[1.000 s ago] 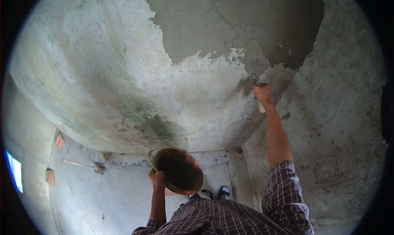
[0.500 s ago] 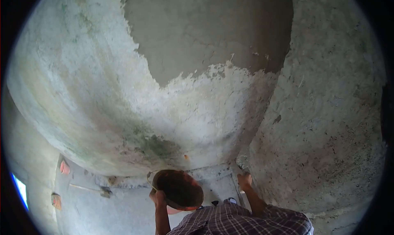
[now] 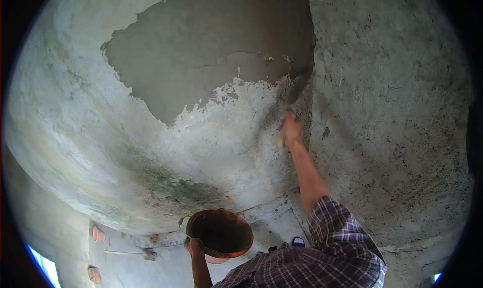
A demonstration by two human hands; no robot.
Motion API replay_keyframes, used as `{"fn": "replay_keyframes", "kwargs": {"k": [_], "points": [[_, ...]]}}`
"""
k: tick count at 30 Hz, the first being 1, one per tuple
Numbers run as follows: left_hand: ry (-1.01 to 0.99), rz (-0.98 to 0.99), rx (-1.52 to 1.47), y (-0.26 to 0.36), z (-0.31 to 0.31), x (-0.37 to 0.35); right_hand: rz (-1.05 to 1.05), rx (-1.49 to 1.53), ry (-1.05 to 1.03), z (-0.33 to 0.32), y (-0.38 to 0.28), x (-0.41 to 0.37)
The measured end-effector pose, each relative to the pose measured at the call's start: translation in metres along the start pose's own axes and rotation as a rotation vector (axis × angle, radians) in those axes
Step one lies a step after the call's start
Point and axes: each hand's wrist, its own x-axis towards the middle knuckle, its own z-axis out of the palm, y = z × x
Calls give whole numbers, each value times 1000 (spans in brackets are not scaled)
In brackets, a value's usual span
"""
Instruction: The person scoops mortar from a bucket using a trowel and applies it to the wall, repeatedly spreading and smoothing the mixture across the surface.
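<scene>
- Our right hand (image 3: 292, 129) closes around the trowel (image 3: 299, 91).
- The trowel's blurred blade is by the lower edge of the plaster (image 3: 216, 41), near the right wall (image 3: 392, 112); we cannot tell whether it touches.
- Our left hand (image 3: 193, 246) clasps the bucket (image 3: 244, 232) at its rim, well below the plaster.

Trowel (image 3: 298, 91) near wall corner (image 3: 313, 52) — bucket (image 3: 245, 236) lower, to its left.

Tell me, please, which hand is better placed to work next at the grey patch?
Probably the right hand: it holds the trowel near the grey patch, while the left hand holds the bucket lower down.
</scene>
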Motion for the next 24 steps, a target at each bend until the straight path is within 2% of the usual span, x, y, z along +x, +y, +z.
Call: {"fn": "replay_keyframes", "kwargs": {"k": [2, 5, 8, 10, 12, 14, 18, 24], "points": [[45, -14, -28, 1, 8, -1, -1, -9, -26, 25, -12, 11], [-21, -26, -26, 6, 15, -13, -5, 3, -105, 58, -28, 4], [76, -62, 2, 5, 19, -22, -50, -42, -153, 71, -38, -4], [-24, -42, 3, 3, 24, -21, -74, -96, -172, 68, -34, -2], [-6, -39, 21, 4, 31, -25, -87, -151, -188, 64, -17, -1], [-2, -32, 36, -1, 38, -23, -318, -469, -229, 60, 9, 12], [-71, -4, 76, -3, 48, -22, -319, -643, -284, 50, -5, -11], [-51, 28, 4, 1, 72, -41, -456, -823, -423, -22, 5, 4]]}}
